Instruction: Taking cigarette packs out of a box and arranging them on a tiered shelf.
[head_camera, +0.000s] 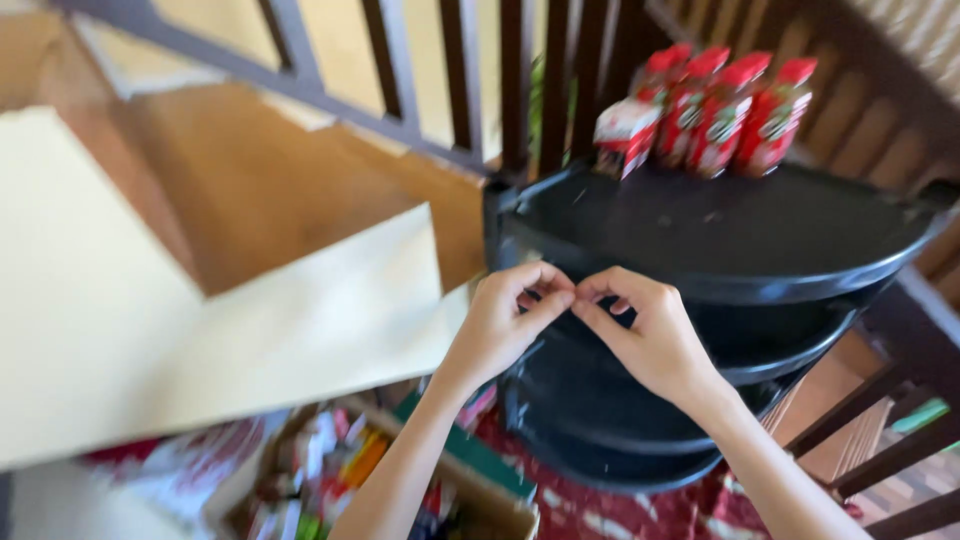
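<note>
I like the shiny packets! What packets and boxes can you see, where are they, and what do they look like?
Red pouches: four or so, upright in a row at the back of the top black shelf, red with white and green patches.
Cardboard box: on the floor, below the left hand, open, brown, full of blurry colourful packets.
</note>
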